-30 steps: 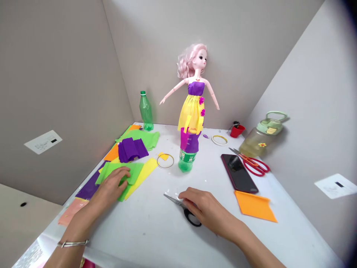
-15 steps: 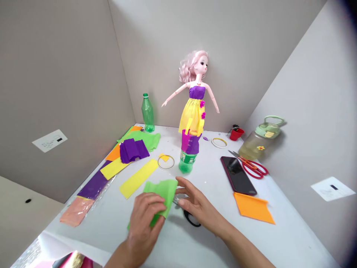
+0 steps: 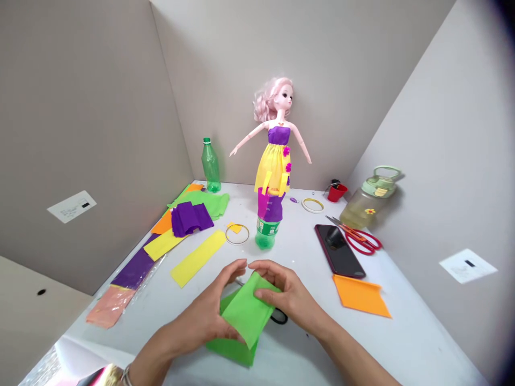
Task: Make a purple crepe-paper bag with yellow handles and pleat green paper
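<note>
Both my hands hold a folded sheet of green crepe paper just above the white table. My left hand grips its left side, fingers curled under it. My right hand pinches its upper right edge. Under my right hand lie black-handled scissors, mostly hidden. Behind them a doll in a yellow and purple paper dress stands on a green bottle.
Purple, yellow and other paper sheets lie at the left. A green bottle stands at the back. On the right are a phone, red scissors, orange paper, a water jug, a red cup and tape rings.
My left hand lifted the green paper off the pile at the left and carried it to the middle. My right hand left the black scissors and took hold of the paper.
</note>
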A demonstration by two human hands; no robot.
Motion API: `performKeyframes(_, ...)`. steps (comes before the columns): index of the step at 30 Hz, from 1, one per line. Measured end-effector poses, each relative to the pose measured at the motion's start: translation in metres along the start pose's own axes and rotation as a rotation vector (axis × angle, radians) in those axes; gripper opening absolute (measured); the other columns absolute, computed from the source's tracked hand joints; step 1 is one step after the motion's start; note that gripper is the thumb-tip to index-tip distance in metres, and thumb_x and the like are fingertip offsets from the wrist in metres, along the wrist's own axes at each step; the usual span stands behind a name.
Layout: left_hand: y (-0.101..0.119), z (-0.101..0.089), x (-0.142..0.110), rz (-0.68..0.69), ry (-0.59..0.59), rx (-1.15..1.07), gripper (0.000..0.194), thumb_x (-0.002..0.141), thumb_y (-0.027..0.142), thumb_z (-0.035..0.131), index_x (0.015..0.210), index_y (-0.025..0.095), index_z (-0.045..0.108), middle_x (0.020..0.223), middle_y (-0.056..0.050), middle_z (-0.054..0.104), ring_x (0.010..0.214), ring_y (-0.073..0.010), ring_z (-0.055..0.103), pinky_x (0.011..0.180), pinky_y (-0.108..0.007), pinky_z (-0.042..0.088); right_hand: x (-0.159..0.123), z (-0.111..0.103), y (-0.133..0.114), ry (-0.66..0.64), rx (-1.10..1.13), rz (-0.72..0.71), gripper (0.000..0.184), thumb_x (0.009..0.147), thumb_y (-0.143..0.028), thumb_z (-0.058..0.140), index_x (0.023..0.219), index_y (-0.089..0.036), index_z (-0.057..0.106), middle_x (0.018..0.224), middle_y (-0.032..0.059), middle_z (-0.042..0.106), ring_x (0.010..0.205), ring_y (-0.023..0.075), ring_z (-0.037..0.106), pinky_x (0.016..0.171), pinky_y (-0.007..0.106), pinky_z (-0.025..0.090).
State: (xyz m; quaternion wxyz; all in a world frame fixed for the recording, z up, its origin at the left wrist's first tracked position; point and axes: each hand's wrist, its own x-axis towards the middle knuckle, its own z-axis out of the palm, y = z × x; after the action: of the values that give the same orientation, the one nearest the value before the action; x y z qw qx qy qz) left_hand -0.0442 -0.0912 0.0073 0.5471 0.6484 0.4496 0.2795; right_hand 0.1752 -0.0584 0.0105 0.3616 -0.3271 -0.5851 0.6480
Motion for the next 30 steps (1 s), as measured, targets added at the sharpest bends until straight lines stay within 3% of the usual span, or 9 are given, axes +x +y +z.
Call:
performKeyframes(2,0.001,-0.004,0.005,-0.001,-0.096,-0.070,0.114,0.055,0.028,0.089,0.148,0.035,0.024,0.153,-0.010,0.034,0.141,-0.0327,0.031,0.115,-0.051,0.028,-0.002,0.000,-0.002,-0.005,-0.007,-0.022,0.037,0.080,-0.022,0.069,0.117,-0.024,0.063,0.105,0.0032,0.065,0.100,0.0197,0.060,0.084,0.031,0.047)
performKeyframes(4,-0.001,-0.002,0.010,-0.004,-0.087,-0.101,0.104,0.060,0.027,0.087,0.146,0.034,0.029,0.144,-0.009,0.046,0.135,-0.0304,0.040,0.111,-0.046,0.034,-0.003,-0.002,-0.002,0.022,-0.033,-0.027,0.037,0.081,-0.022,0.069,0.117,-0.024,0.063,0.102,0.0029,0.065,0.097,0.0193,0.060,0.083,0.030,0.047)
performKeyframes(8,-0.007,0.006,0.015,-0.011,0.032,-0.198,0.048,0.074,0.022,0.073,0.120,0.027,0.057,0.112,-0.004,0.064,0.105,-0.0230,0.060,0.088,-0.032,0.048,-0.002,-0.005,0.002,0.051,-0.011,-0.006,0.037,0.079,-0.028,0.072,0.114,-0.023,0.063,0.095,0.0023,0.064,0.087,0.0178,0.060,0.075,0.029,0.047)
performKeyframes(11,-0.013,0.007,0.014,-0.027,0.056,-0.251,0.022,0.078,0.023,0.068,0.099,0.022,0.063,0.089,0.000,0.064,0.083,-0.0177,0.061,0.073,-0.026,0.047,-0.001,-0.004,0.005,0.037,0.021,-0.002,0.036,0.080,-0.029,0.073,0.113,-0.022,0.063,0.094,0.0021,0.064,0.086,0.0167,0.059,0.074,0.028,0.046)
performKeyframes(15,-0.018,0.000,0.009,-0.056,0.159,-0.228,0.019,0.073,0.018,0.067,0.092,0.021,0.064,0.081,0.002,0.062,0.075,-0.0155,0.057,0.068,-0.023,0.043,0.002,-0.003,0.007,0.047,0.060,0.015,0.036,0.077,-0.033,0.075,0.109,-0.021,0.064,0.088,0.0010,0.063,0.077,0.0147,0.057,0.068,0.027,0.043)
performKeyframes(21,-0.007,-0.011,0.006,-0.038,0.363,-0.141,0.016,0.071,0.020,0.066,0.086,0.021,0.061,0.081,0.001,0.060,0.077,-0.0168,0.055,0.067,-0.023,0.043,0.005,-0.014,0.004,0.202,0.043,0.007,0.037,0.075,-0.039,0.077,0.105,-0.021,0.067,0.087,-0.0007,0.059,0.061,0.0093,0.043,0.056,0.023,0.035)
performKeyframes(25,0.004,-0.011,0.005,0.066,0.512,0.014,0.007,0.075,0.020,0.062,0.081,0.022,0.060,0.079,0.001,0.057,0.074,-0.0160,0.051,0.066,-0.024,0.041,0.003,-0.018,0.002,0.092,0.026,0.056,0.041,0.074,-0.042,0.078,0.105,-0.019,0.065,0.078,-0.0017,0.057,0.061,0.0097,0.041,0.054,0.022,0.031)
performKeyframes(30,0.004,-0.002,0.005,0.137,0.448,0.110,0.004,0.077,0.019,0.060,0.078,0.023,0.058,0.081,0.000,0.056,0.076,-0.0172,0.052,0.069,-0.025,0.041,0.001,-0.016,0.002,0.032,0.046,0.069,0.036,0.076,-0.049,0.074,0.074,-0.016,0.062,0.060,-0.0056,0.046,0.055,0.0087,0.036,0.053,0.023,0.028)
